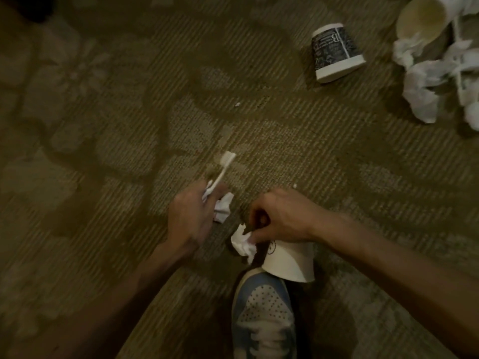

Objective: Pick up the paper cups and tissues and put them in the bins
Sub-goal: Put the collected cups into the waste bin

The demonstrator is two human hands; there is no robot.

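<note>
Head view: our left grip (191, 216) clasps a toothbrush (223, 170) and a tissue scrap (223, 207); our right grip (281, 217) pinches a crumpled tissue (242, 243) beside a white cup (290, 264). The printed cup (335, 51) lies on the carpet (103, 125) ahead-right, long axis roughly toward us, nearer the right grip.

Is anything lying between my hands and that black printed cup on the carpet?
Nothing visible blocks it: only carpet and a tiny white scrap lie between the hands and the black cup. Both hands are full, though: the left hand grips a toothbrush and tissue, the right hand pinches a second tissue by a white cup.
</note>
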